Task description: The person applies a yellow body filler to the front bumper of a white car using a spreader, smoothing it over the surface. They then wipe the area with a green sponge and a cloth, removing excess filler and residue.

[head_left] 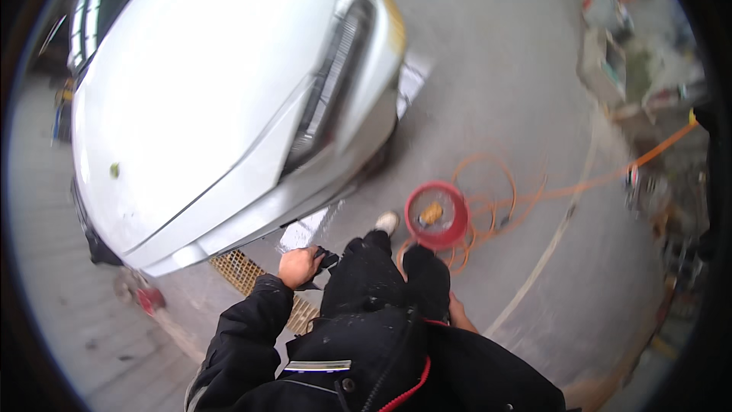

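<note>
My left hand [300, 267] is closed on a dark, flat piece [326, 261] with bent edges, held low beside my left thigh. Its kind is too blurred to make out. The front of a white car [206, 99] fills the view's upper left, its bumper just beyond that hand. A small yellow-green spot [115, 170] shows on the car's body. My right hand [460, 316] hangs beside my right leg, its fingers hidden behind the leg and jacket. Ahead of my feet stands a red bucket [415, 197] with a yellow sponge [431, 214] inside.
An orange hose [509, 214] lies in loops around the bucket and stretches off right. Under my left arm runs a yellow floor grate [238, 268]. White sheets [305, 230] lie by the car's lower edge. Bins and clutter [606, 69] line the right side.
</note>
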The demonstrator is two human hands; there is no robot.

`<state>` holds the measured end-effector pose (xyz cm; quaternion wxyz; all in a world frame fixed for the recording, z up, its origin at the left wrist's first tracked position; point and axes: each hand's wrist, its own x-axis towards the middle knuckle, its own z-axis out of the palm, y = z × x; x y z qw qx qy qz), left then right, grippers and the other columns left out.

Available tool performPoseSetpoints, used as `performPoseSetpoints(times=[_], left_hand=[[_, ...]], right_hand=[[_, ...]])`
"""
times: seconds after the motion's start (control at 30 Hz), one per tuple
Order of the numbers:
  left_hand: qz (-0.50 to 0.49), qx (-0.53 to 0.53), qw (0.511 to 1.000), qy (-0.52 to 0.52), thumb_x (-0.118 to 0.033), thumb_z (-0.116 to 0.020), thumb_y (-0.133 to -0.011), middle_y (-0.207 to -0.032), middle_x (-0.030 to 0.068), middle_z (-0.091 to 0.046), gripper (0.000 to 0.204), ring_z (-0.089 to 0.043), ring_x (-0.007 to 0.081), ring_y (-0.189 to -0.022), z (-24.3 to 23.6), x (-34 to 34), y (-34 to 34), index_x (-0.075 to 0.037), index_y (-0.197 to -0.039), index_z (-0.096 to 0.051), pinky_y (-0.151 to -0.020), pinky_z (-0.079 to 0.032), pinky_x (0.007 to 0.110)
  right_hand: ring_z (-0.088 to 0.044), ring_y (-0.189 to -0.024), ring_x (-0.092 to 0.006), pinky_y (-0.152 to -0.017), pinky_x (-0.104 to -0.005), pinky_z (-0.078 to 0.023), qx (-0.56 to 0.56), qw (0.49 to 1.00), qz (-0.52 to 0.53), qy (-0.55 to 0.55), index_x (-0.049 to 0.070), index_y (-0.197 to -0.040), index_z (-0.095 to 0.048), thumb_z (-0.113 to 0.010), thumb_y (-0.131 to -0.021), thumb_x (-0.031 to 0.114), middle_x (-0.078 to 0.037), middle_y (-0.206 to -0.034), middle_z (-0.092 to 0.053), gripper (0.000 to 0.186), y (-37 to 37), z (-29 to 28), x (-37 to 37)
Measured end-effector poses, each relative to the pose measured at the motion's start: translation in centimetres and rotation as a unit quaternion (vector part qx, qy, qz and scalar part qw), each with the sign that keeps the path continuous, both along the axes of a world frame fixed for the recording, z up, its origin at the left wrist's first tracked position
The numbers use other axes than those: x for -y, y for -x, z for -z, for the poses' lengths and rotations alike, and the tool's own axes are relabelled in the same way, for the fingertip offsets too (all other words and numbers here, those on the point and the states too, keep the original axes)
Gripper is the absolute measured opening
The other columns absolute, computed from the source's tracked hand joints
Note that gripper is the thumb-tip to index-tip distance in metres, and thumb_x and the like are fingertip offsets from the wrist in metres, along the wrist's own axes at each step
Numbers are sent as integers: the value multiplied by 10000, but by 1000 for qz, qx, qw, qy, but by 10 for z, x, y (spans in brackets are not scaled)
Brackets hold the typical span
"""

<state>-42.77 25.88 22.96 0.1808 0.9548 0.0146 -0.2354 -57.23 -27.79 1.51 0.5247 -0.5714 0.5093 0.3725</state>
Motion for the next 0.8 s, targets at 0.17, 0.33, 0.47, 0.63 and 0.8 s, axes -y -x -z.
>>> performPoseSetpoints(times=[0.17, 0.33, 0.47, 0.63, 0.8], left_hand=[[-107, 148, 982, 49, -521, -696, -1040, -763, 214, -730, 466, -718, 469, -768, -33, 11, -26, -72, -927, -743, -688, -562, 565], [-248, 336, 904, 93, -469, -720, -1042, -802, 268, -713, 435, -693, 518, -806, -120, -23, -87, -46, -952, -763, -712, -543, 557], [-341, 530, 776, -1, -469, -629, -1112, -1549, 393, -523, 687, -470, 524, -1487, -203, -83, -130, 9, -1584, -483, -1214, -404, 522], [-291, 474, 831, 24, -343, -686, -1081, -1666, 328, -450, 673, -406, 504, -1555, -146, -38, -23, 16, -1608, -470, -1285, -332, 503], [-212, 128, 959, -141, -257, -809, -957, -1693, 302, -403, 657, -547, 524, -1384, -20, 132, 222, -23, -1524, -575, -1190, -436, 590]], right_hand=[[-746, -1168, -318, -1029, -454, -559, 48, 973, -223, 37, -71, -1343, -738, -676, -1048, 559, -208, -1257, -788, 699, -79, -30, 34], [-784, -1080, -393, -977, -483, -589, 160, 821, -525, 159, -9, -1101, -837, -739, -938, 445, -278, -1076, -803, 492, -156, -61, 59], [-758, -1074, -452, -966, -528, -595, 193, 754, -599, 188, 65, -1071, -851, -730, -865, 400, -283, -1090, -775, 411, -183, -70, 58], [-791, -897, -370, -866, -475, -620, 211, 665, -707, 121, 92, -886, -837, -773, -843, 335, -204, -912, -796, 255, -167, -38, 43], [-761, -1075, -410, -961, -516, -591, 201, 760, -615, 67, 86, -1113, -792, -772, -852, 321, -200, -1107, -808, 352, -145, 34, 31]])
